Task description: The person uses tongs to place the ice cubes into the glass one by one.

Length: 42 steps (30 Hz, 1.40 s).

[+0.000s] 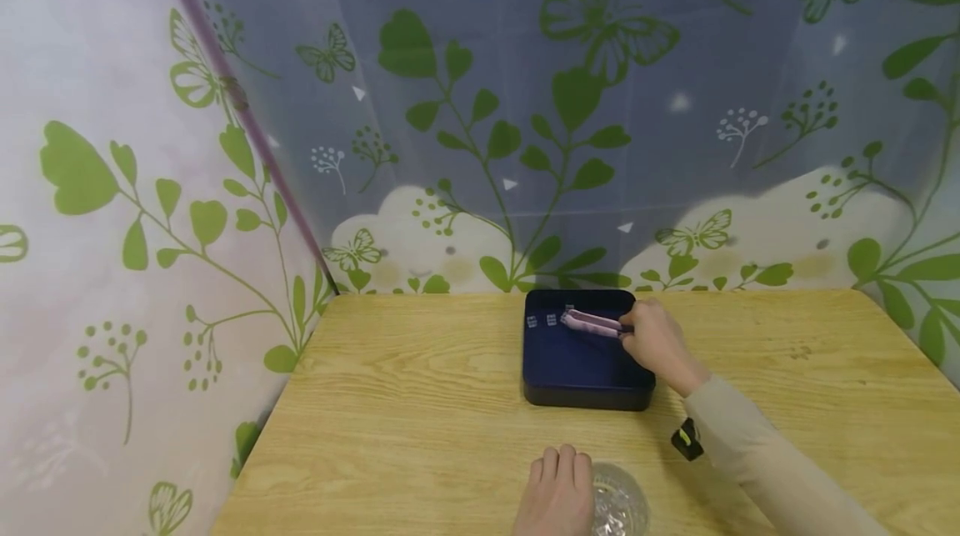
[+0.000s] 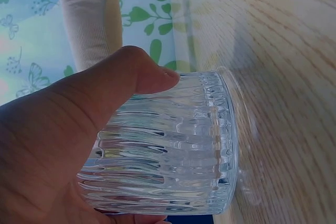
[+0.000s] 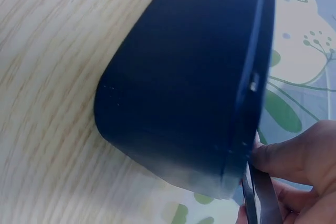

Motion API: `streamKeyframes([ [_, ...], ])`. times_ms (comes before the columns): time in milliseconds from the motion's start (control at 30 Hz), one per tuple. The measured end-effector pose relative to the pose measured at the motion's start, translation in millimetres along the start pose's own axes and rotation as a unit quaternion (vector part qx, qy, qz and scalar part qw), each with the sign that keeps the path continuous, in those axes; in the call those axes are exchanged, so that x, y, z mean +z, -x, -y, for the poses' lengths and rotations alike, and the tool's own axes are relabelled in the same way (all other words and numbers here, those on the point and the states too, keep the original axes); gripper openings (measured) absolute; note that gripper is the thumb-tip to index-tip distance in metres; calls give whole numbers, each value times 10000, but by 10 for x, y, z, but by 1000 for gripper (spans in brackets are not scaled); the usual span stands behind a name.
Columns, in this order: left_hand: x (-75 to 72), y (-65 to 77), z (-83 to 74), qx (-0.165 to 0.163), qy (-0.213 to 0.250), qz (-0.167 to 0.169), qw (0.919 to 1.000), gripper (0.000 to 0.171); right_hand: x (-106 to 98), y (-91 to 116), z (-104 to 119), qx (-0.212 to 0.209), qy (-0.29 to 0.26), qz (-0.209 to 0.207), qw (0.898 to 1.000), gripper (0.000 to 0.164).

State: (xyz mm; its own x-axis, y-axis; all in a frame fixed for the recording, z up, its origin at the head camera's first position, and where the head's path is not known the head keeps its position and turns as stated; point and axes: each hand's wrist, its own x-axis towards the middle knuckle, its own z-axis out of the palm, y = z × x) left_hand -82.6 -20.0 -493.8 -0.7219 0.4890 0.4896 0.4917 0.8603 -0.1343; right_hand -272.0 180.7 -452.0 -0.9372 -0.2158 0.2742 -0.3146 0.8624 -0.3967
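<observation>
My left hand (image 1: 558,493) grips a clear ribbed glass (image 2: 173,150), its thumb lying along the near side. The glass stands on the table with clear pieces visible inside from above (image 1: 617,507). My right hand (image 1: 660,342) holds pale pink tongs (image 1: 596,323) by their dark end (image 3: 262,195), over a dark blue square box (image 1: 588,365). Small clear cubes (image 1: 552,319) lie in the far left part of the box. The tongs' tips are beside another clear piece (image 1: 569,308); whether they pinch it cannot be told.
A small black object (image 1: 686,439) with a yellow-green mark lies by the right sleeve (image 1: 750,444). The wood-grain table (image 1: 405,403) meets a leaf-patterned cloth (image 1: 480,102) behind the box and another on the left.
</observation>
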Motion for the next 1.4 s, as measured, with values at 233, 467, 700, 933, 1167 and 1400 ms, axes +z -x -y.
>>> streamKeyframes([
  [233,32,-1,3,10,-89,-220,9997,6,-130,64,4,95,-54,24,9999,25],
  [467,49,0,5,-14,-181,-279,9994,8,-275,156,56,-142,-14,-22,9999,25],
  [700,53,0,5,11,-155,-252,9996,9,-387,270,79,-383,142,-110,9991,23],
  [933,54,-1,10,41,-106,-247,9996,7,-550,385,115,-748,63,-403,9964,15],
  [1167,48,0,13,32,-146,-258,9996,9,-728,555,193,-831,-79,-441,9955,16],
  [1400,42,-8,16,54,-197,-334,9992,35,-890,776,268,-832,-216,-423,9954,20],
])
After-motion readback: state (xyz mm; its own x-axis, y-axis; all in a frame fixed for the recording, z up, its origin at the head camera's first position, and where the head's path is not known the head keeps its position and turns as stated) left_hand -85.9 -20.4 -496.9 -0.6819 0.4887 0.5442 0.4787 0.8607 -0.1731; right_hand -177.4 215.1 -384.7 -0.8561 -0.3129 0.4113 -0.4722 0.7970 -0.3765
